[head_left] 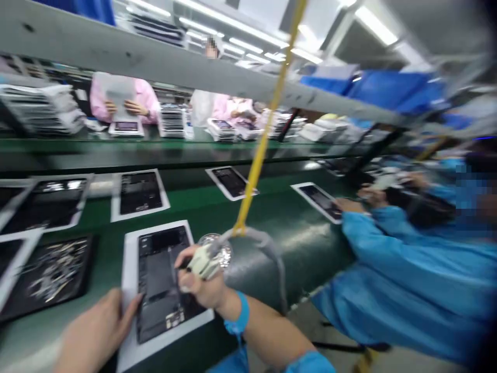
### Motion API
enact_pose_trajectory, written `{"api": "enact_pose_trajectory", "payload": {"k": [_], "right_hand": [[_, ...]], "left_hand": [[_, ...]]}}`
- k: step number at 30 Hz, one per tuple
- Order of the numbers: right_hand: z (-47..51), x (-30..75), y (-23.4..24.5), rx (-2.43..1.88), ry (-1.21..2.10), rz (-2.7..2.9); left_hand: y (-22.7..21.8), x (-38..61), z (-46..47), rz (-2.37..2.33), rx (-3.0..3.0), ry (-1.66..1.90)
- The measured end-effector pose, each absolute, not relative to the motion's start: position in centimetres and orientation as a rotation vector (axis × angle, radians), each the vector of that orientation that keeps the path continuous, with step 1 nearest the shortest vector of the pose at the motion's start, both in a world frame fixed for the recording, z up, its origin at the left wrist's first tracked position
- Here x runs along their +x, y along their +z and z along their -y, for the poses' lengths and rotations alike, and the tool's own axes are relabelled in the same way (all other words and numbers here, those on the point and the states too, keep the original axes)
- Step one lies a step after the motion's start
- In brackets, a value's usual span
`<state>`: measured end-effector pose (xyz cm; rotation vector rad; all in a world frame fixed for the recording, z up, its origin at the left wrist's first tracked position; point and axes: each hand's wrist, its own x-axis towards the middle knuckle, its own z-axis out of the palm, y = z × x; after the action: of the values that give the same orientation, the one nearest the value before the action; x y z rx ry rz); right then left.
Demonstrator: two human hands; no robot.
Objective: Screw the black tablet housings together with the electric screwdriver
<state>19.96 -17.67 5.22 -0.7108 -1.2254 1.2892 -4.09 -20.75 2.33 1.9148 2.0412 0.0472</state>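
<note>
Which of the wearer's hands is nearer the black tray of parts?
Left. The left hand is beside the tray; the right hand is farther off, over the dark panel, holding a pale tool.

The counter (306, 248) looked smooth and glossy. The sheet (130, 264) under the flat panel (157, 274) looked like paper, the panel mostly matt. The corded tool (203, 263) looked like plastic, a heap of small parts (58, 269) like shiny metal, a co-worker's sleeve (407, 264) like creased cloth.
</note>
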Motion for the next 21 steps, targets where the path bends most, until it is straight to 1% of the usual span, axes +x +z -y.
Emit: {"api": "enact_pose_trajectory", "payload": {"k": [2,4,7,9,11,15,18,21], "right_hand": [[17.5,20.9,5.6,-0.728,1.208,1.177],[17.0,21.5,5.4,-0.737,1.157,1.146],[16.2,21.8,4.7,-0.739,1.093,1.098],[15.9,22.0,4.5,-0.745,1.059,1.093],[15.9,22.2,4.6,-0.770,1.042,1.108],[15.7,22.5,4.5,-0.831,1.046,1.108],[15.6,22.4,4.4,-0.850,1.043,1.087],[15.5,22.4,4.4,-0.848,1.010,1.102]], "left_hand": [[3.4,-1.8,22.4,-2.077,1.907,-0.085],[3.8,-0.2,22.6,-2.084,1.908,-0.085],[3.7,-0.3,21.9,-2.177,1.912,-0.031],[3.9,-1.5,21.5,-2.245,1.904,0.057],[4.2,-2.8,20.9,-2.263,1.898,0.227],[5.0,-4.2,19.3,-2.114,1.952,0.556],[5.5,-4.9,18.0,-1.968,1.991,0.617],[6.2,-6.8,16.1,-1.943,1.997,0.690]]}}
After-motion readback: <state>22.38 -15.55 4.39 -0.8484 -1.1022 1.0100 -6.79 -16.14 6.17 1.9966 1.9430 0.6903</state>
